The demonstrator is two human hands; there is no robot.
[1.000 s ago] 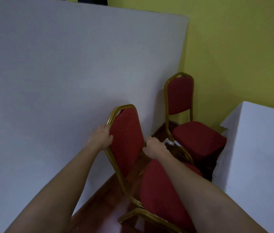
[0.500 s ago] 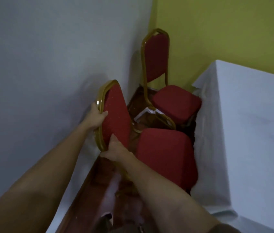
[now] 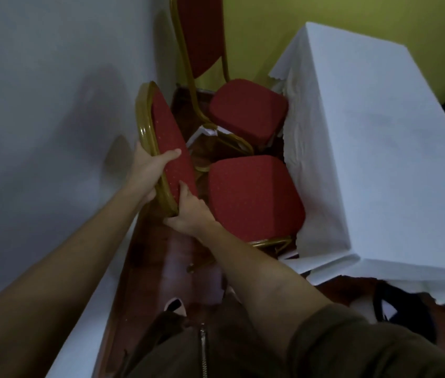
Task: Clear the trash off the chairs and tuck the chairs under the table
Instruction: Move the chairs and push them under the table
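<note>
Chairs: two, alike, each with red speckled padding on a gold metal frame.
Near chair (image 3: 254, 197): stands on the floor (image 3: 167, 268) in the aisle between the two surfaces. Its seat faces the right surface, with the far edge against the hanging cloth. Its back (image 3: 169, 137) leans toward the left surface.
Far chair (image 3: 248, 107): farther down the aisle, by the yellow wall (image 3: 325, 12). Its seat corner meets the same cloth and its back is upright, cut off by the top edge.
Surfaces: two, both under white cloth. The left surface (image 3: 38, 105) fills the left side and the right surface (image 3: 366, 132) shows a corner.
Left grip (image 3: 147, 170): clamped on the near chair's back at mid height, fingers behind the frame, thumb across the red pad.
Right grip (image 3: 188, 216): clamped on the bottom of the same back, thumb on the pad, fingers under the frame.
Scrap (image 3: 202, 131): one white piece, low between the chairs. I cannot tell what it rests on.
Jacket (image 3: 325, 350): olive, with a zip, at the bottom edge.
</note>
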